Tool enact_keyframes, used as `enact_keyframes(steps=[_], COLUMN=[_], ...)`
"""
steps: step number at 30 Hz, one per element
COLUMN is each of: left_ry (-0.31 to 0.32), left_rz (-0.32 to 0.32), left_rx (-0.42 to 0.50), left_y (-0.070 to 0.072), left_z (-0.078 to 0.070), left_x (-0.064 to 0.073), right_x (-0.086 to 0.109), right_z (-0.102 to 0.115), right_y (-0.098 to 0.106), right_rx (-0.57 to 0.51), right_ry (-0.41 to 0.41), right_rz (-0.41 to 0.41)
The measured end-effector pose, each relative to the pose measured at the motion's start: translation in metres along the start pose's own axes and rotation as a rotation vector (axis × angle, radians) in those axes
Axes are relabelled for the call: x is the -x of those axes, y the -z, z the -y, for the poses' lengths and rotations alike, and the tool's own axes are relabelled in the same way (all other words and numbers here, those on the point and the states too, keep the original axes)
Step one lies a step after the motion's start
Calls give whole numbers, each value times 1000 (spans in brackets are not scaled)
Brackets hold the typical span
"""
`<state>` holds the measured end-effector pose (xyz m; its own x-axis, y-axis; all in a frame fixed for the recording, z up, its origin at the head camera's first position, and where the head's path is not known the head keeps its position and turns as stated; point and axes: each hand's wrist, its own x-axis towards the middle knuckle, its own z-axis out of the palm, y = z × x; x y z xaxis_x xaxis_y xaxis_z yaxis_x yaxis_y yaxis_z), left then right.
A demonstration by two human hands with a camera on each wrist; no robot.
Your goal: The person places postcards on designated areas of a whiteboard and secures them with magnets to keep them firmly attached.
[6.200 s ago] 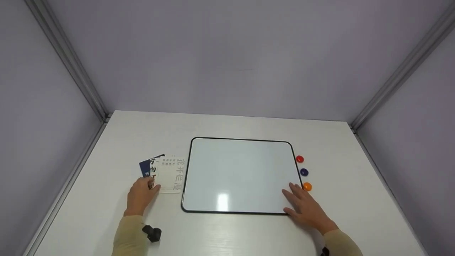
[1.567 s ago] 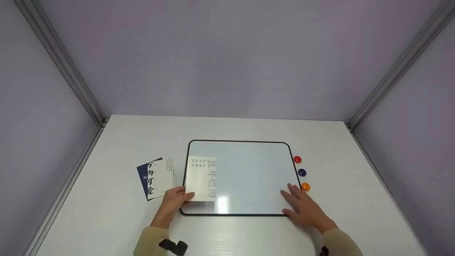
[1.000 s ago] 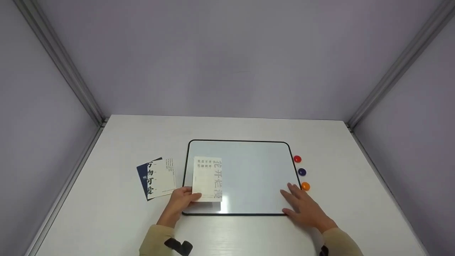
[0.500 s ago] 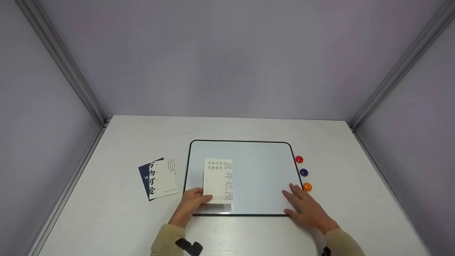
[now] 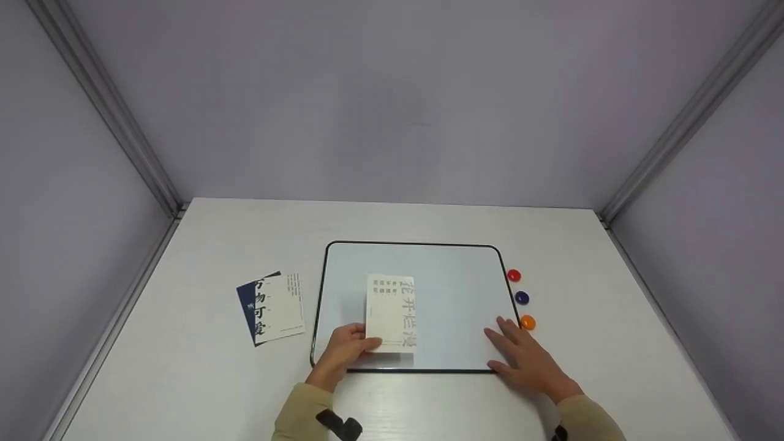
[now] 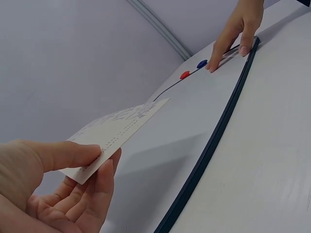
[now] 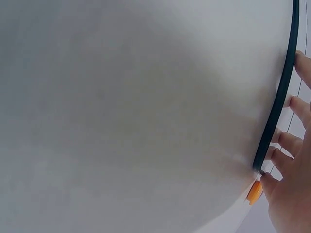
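1. I am holding a cream card (image 5: 391, 309) above the left-of-middle part of the whiteboard (image 5: 456, 300); it is tilting and casting a shadow on the white surface below.
2. My left hand (image 5: 344, 355) is pinching the card near its lower left corner, the thumb lying on the printed face and the fingers supporting it from beneath. The card is showing large grey characters along its right side and small dark ones near its top.
3. The whiteboard is lying flat under both hands, its thin dark frame running around rounded corners.
4. My right hand (image 5: 530, 361) is resting on the near right corner of the whiteboard, fingers spread, the thumb reaching the near edge of the frame.
5. Just beside the right edge, three round discs are sitting in a row: the orange disc (image 5: 528, 322) next to my right fingertips, then the dark blue disc (image 5: 522, 297), then the red disc (image 5: 514, 275) farthest from me.
6. Left of the whiteboard, a second cream card (image 5: 282, 306) with bold black characters is partly covering a navy card (image 5: 246, 300).
7. A white table (image 5: 202, 367) is bearing everything, and a pale purplish wall (image 5: 392, 92) is rising behind it.
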<state>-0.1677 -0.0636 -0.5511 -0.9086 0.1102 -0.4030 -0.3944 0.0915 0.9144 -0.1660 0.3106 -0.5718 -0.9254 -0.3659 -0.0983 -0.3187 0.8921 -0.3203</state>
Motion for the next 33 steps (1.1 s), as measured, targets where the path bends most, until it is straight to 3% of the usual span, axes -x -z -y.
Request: enact_keyframes(steps=[19,33], left_ry=[-28,-5], left_rz=[51,26], left_rx=[6,24], left_y=[-37,-57], left_z=[2,-1], left_x=[-2,-7], right_x=[-2,-3], right_z=[1,1], right_y=[-1,-2], right_rx=[14,34], right_ry=[-31,-53], right_rz=[22,26])
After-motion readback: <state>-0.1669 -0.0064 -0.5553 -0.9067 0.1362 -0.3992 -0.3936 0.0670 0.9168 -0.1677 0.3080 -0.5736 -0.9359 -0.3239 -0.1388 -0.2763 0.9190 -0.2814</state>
